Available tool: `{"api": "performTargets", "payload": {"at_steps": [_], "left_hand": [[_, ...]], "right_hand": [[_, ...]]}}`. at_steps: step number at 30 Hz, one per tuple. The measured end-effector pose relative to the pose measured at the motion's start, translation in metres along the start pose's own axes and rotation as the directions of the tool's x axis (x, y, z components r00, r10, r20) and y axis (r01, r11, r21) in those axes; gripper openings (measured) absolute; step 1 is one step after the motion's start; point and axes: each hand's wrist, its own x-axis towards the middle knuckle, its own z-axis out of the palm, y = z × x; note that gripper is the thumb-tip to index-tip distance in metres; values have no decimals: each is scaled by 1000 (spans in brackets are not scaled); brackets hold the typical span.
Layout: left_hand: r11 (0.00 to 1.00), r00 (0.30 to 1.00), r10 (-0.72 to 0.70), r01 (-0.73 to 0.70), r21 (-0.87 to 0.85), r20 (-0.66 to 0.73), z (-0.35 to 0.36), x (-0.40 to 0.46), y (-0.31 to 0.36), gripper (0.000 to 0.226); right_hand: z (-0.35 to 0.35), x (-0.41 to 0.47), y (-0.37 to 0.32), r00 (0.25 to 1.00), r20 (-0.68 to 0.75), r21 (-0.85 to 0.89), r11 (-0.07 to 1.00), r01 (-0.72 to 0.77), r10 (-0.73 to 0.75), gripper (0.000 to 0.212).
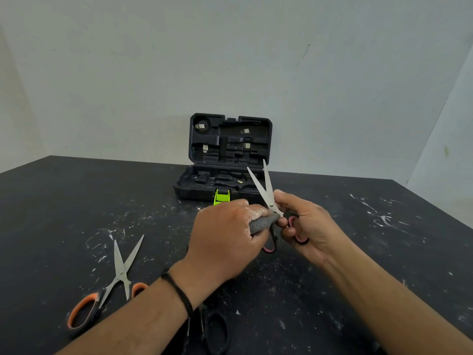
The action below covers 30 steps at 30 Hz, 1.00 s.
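My right hand holds a pair of pink-and-black-handled scissors by the handles, blades spread apart and pointing up and away. My left hand grips a small grey abrasive block and presses it against the scissors just below the pivot. Both hands hover above the black table, in front of the tool case.
An open black tool case with a green latch stands at the table's far edge against the wall. Orange-handled scissors lie spread at the near left. Black-handled scissors lie under my left forearm. White dust flecks the tabletop.
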Motion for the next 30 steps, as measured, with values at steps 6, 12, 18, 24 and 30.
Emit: {"api": "performTargets", "payload": {"at_steps": [6, 12, 18, 24, 30], "left_hand": [[998, 950, 50, -40, -37, 308, -8, 0, -5, 37], [986, 986, -166, 166, -22, -9, -11, 0, 0, 36], [936, 910, -263, 321, -142, 319, -3, 2, -19, 67], [935, 900, -135, 255, -248, 415, 7, 2, -23, 57], [841, 937, -195, 312, -442, 291, 13, 6, -29, 52]], "right_hand": [[-9, 6, -3, 1000, 5, 83, 997, -1, 1, 23], [-13, 9, -4, 1000, 20, 115, 993, -26, 24, 34], [-8, 4, -3, 990, 138, 150, 988, -29, 9, 43], [-1, 0, 1, 988, 154, 143, 990, -13, -9, 48], [-7, 2, 0, 993, 112, 21, 999, 44, -46, 61]]}}
